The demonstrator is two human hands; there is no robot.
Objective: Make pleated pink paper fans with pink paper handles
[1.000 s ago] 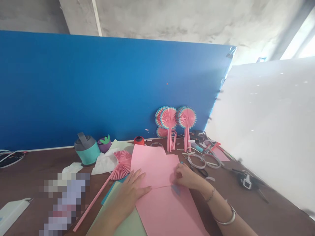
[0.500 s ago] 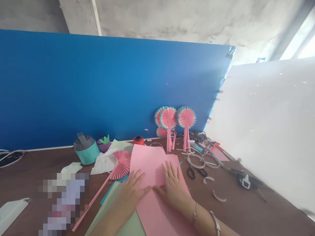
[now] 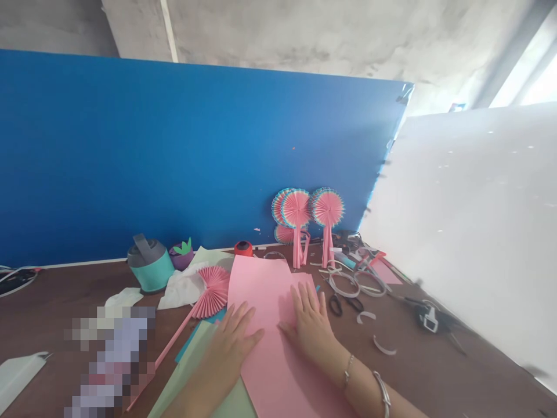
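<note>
Sheets of pink paper (image 3: 261, 284) lie in front of me, the top one curling up a little at its far end. My left hand (image 3: 230, 348) rests on the left edge of the pink paper, fingers spread. On its right side my right hand (image 3: 311, 325) lies flat with fingers apart, a chain and a bangle on that wrist. Light green paper (image 3: 191, 360) shows beneath, with a strip of blue paper (image 3: 187, 342) next to it. Left of the pink sheets lies a pleated pink paper fan (image 3: 213, 293) with a long thin handle.
Several finished paper fans (image 3: 296, 209) lean on the blue partition (image 3: 130, 151). Black scissors (image 3: 343, 305), clear tape-like rings (image 3: 346, 284) and scraps lie to the right. A teal and grey container (image 3: 152, 270), purple pot (image 3: 180, 255) and red round object (image 3: 243, 249) stand at the back.
My right hand has slid a little to the right across the pink paper, away from my left hand. My left hand stays nearly in place.
</note>
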